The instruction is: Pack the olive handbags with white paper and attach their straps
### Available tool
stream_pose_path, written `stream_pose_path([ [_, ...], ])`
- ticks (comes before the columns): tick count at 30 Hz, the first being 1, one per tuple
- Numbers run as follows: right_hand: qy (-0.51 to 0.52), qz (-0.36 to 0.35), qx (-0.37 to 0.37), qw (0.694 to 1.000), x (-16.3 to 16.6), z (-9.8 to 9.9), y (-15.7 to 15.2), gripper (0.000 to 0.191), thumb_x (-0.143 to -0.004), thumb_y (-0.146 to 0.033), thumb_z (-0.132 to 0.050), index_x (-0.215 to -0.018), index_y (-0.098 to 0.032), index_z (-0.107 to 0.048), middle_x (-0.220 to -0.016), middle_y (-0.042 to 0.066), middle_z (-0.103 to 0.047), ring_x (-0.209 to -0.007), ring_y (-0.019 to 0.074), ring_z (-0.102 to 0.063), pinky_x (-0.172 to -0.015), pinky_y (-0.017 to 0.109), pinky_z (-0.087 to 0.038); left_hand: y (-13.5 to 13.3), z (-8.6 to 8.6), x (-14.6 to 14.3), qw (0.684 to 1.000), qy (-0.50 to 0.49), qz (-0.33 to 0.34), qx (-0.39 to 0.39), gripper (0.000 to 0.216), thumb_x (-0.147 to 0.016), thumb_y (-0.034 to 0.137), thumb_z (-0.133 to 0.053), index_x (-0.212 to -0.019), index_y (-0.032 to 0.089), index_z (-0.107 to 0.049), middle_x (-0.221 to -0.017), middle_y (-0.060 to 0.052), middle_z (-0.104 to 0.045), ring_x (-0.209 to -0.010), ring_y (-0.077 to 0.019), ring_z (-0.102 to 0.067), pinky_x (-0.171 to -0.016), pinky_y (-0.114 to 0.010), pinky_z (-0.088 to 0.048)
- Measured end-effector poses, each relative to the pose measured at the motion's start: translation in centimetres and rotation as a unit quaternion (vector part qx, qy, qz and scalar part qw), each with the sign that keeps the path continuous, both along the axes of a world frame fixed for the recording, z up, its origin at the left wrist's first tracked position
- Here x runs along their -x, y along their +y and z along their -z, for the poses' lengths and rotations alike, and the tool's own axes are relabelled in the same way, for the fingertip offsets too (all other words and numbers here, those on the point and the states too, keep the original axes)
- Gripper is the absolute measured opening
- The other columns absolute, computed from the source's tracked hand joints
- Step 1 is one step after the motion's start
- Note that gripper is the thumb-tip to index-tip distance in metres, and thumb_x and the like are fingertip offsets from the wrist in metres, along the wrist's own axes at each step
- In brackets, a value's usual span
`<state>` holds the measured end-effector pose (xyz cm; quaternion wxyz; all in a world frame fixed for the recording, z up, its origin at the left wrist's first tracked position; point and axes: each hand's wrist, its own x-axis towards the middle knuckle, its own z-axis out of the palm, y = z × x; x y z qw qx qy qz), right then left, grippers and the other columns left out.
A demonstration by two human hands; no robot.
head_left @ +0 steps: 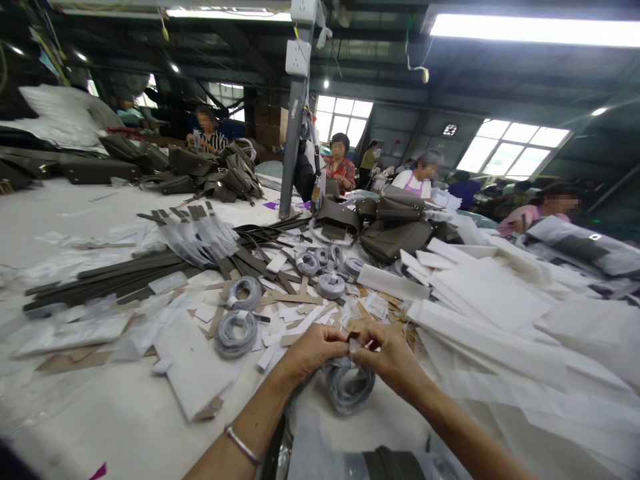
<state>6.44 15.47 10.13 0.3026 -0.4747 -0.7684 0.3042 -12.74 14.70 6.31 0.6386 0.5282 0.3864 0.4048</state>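
Bracelet (243, 445) sat on left wrist, lowest in view. Left hand (315, 353) pinched small tab (353, 345) atop gray coil (350, 387), thumb and forefinger closed. Coil hung just under fingertips, close before body. Right hand (393, 360) pinched same tab from other side. Judged: step wanted pinches close together and loops gathered, lest coil spring apart. White sheets (490, 300) lay to right.
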Motion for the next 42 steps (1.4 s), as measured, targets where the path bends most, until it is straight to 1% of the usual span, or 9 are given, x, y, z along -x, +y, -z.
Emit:
stream_pose_path([
  [4, 0.084, -0.005, 0.105, 0.991, -0.3, 0.7, 0.8, 0.034, -0.062, -0.032, -0.081, -0.088, -0.018, -0.064, -0.079, 0.0, -0.065, -0.073, 0.0182, -0.059, -0.064, 0.027, -0.044, -0.7, -0.7, 0.2, 1.0, 0.011, 0.014, -0.018, 0.029, -0.07, 0.036, -0.075, -0.086, 0.012, -0.073, -0.074, 0.001, -0.063, -0.066, -0.01, -0.048, -0.063, -0.023, -0.033],
  [8, 0.095, -0.009, 0.178, 0.979, -0.7, 0.6, 1.2, 0.027, -0.061, -0.034, -0.081, -0.072, -0.016, -0.066, -0.065, -0.001, -0.061, -0.061, 0.015, -0.054, -0.057, 0.025, -0.039, -1.1, -1.1, -0.1, 1.0, 0.02, 0.011, -0.019, 0.03, -0.067, 0.032, -0.076, -0.087, 0.012, -0.069, -0.07, 0.002, -0.061, -0.061, -0.0095, -0.048, -0.06, -0.023, -0.034],
  [15, 0.081, -0.081, 0.135, 0.984, -0.7, 0.3, 1.5, 0.012, -0.073, -0.027, -0.072, -0.081, -0.018, -0.075, -0.076, 0.0, -0.07, -0.07, 0.0162, -0.06, -0.066, 0.026, -0.043, -1.0, -1.3, -0.7, 0.998, 0.019, -0.037, -0.04, 0.042, -0.058, 0.022, -0.075, -0.092, 0.018, -0.052, -0.078, 0.004, -0.058, -0.071, -0.0114, -0.053, -0.065, -0.023, -0.039],
  [22, -0.061, -0.116, -0.094, 0.987, 0.1, -0.5, 0.7, 0.012, -0.082, -0.014, -0.06, -0.078, -0.021, -0.07, -0.074, 0.0, -0.07, -0.069, 0.0162, -0.063, -0.067, 0.027, -0.046, -0.8, -0.7, 0.1, 0.998, 0.068, -0.007, -0.001, 0.025, -0.062, 0.024, -0.07, -0.081, 0.017, -0.056, -0.063, 0.006, -0.051, -0.059, -0.0092, -0.042, -0.055, -0.024, -0.028],
  [29, -0.112, -0.145, -0.206, 0.961, -0.4, -0.2, 0.6, 0.021, -0.083, -0.005, -0.058, -0.09, -0.021, -0.07, -0.08, 0.001, -0.072, -0.075, 0.0168, -0.068, -0.069, 0.025, -0.051, -0.8, -0.2, -0.5, 0.999, 0.011, 0.006, 0.045, 0.025, -0.061, 0.031, -0.065, -0.077, 0.019, -0.051, -0.059, 0.005, -0.055, -0.053, -0.0118, -0.052, -0.054, -0.024, -0.036],
  [33, -0.14, -0.2, -0.205, 0.948, -0.9, -1.2, -0.6, 0.024, -0.093, -0.01, -0.054, -0.106, -0.022, -0.07, -0.096, 0.005, -0.073, -0.088, 0.0183, -0.069, -0.078, 0.028, -0.055, -0.8, -0.4, -0.8, 0.997, -0.021, -0.012, 0.073, 0.03, -0.057, 0.033, -0.066, -0.076, 0.02, -0.047, -0.057, 0.004, -0.057, -0.049, -0.0119, -0.052, -0.052, -0.025, -0.041],
  [37, -0.114, -0.214, -0.158, 0.957, -1.1, -1.8, -1.7, 0.024, -0.1, -0.025, -0.051, -0.116, -0.023, -0.069, -0.119, 0.009, -0.07, -0.106, 0.0209, -0.066, -0.091, 0.033, -0.054, -0.8, -0.5, -0.7, 0.995, -0.038, -0.016, 0.089, 0.033, -0.058, 0.036, -0.068, -0.079, 0.019, -0.048, -0.061, 0.001, -0.061, -0.051, -0.0134, -0.056, -0.053, -0.026, -0.045],
  [40, -0.066, -0.185, -0.097, 0.976, -1.2, -1.3, -1.5, 0.027, -0.101, -0.028, -0.047, -0.11, -0.025, -0.073, -0.113, 0.008, -0.072, -0.103, 0.0216, -0.068, -0.091, 0.035, -0.055, -0.8, -0.6, -0.7, 0.996, -0.035, -0.014, 0.085, 0.034, -0.059, 0.035, -0.068, -0.083, 0.019, -0.05, -0.064, 0.001, -0.062, -0.054, -0.0133, -0.057, -0.054, -0.026, -0.046],
  [42, -0.031, -0.141, -0.066, 0.987, -1.2, -0.6, -1.0, 0.021, -0.095, -0.029, -0.056, -0.102, -0.024, -0.076, -0.102, 0.006, -0.075, -0.095, 0.0229, -0.07, -0.085, 0.036, -0.056, -0.8, -0.6, -0.7, 0.997, -0.026, -0.008, 0.076, 0.032, -0.061, 0.034, -0.066, -0.085, 0.019, -0.05, -0.064, 0.002, -0.062, -0.054, -0.0128, -0.056, -0.054, -0.025, -0.046],
])
